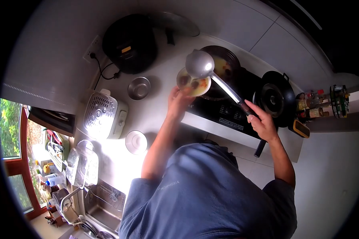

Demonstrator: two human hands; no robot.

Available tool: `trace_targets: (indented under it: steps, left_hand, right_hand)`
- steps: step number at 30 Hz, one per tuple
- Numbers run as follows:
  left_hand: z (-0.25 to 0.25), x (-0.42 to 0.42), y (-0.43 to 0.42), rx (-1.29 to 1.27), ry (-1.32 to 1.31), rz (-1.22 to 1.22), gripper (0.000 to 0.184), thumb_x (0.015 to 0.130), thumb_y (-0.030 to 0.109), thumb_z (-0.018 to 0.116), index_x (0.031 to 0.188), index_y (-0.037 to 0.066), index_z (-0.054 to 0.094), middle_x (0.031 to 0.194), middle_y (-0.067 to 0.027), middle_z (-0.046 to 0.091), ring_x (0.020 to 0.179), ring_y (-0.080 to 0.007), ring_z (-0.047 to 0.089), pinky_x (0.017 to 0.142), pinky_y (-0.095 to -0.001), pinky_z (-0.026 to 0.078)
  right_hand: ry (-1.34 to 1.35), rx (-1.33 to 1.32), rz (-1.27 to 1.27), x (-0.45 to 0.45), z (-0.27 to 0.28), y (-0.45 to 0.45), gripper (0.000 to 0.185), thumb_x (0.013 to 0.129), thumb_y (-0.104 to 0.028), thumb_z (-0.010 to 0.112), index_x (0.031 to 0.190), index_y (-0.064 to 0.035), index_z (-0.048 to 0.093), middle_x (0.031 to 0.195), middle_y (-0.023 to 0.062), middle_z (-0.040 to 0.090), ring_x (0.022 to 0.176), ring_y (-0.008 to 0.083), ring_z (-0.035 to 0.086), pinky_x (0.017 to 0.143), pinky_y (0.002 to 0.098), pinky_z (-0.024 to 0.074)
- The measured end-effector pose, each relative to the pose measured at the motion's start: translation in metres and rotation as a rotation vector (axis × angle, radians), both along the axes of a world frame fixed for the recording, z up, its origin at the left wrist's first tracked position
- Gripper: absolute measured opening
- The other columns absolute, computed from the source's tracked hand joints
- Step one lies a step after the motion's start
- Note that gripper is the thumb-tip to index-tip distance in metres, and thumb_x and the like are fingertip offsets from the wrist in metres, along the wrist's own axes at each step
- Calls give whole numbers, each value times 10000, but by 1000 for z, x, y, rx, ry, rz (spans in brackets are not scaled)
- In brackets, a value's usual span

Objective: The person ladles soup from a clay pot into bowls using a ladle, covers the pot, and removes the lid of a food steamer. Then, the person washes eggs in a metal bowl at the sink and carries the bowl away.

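Note:
My right hand is wrapped round the dark handle of a metal ladle. The ladle's bowl is raised over a small bowl of yellowish soup with dark and orange pieces. My left hand grips that bowl from its near side, fingers closed at the rim. Just behind, a dark pot with similar soup stands on the black cooktop; the ladle and bowl hide part of it.
A black wok stands right of the pot, its handle toward me. To the left are a metal bowl, a white bowl, a white basket and a black rice cooker. The sink lies lower left.

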State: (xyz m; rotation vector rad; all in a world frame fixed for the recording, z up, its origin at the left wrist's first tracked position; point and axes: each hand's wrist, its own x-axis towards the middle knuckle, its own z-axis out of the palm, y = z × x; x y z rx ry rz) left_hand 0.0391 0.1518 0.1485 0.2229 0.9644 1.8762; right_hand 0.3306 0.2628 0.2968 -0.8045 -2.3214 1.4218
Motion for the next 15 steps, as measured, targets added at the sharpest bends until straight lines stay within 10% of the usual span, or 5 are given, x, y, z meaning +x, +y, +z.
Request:
trace_targets:
  steps: [2,6,15]
  left_hand:
    - [2,1,-4,18,6,9,390,915,148,588,1267,48,453,1127,-125,628,894,-203,672,858,-355,559]
    - [-9,-2,-14,21,33,32,392,917,149,579,1275,52,452,1133,-118,628,916,-204,673,871,-359,555]
    - [-24,-3,-63,-19,8,190,392,909,154,581,1269,58,458,1179,-109,619,985,-202,665,902,-367,542]
  right_hand:
    - [115,-604,-103,0,-5,2,498,929,-29,487,1424,-31,427,850,98,608,516,71,492,470,196,407]
    - [242,-837,-150,-8,-2,9,477,953,-76,442,1424,-9,409,807,68,552,451,33,377,383,161,309]
    - [211,-679,-310,-23,-22,40,413,974,-107,452,1375,-9,465,788,29,548,436,21,378,357,172,306]
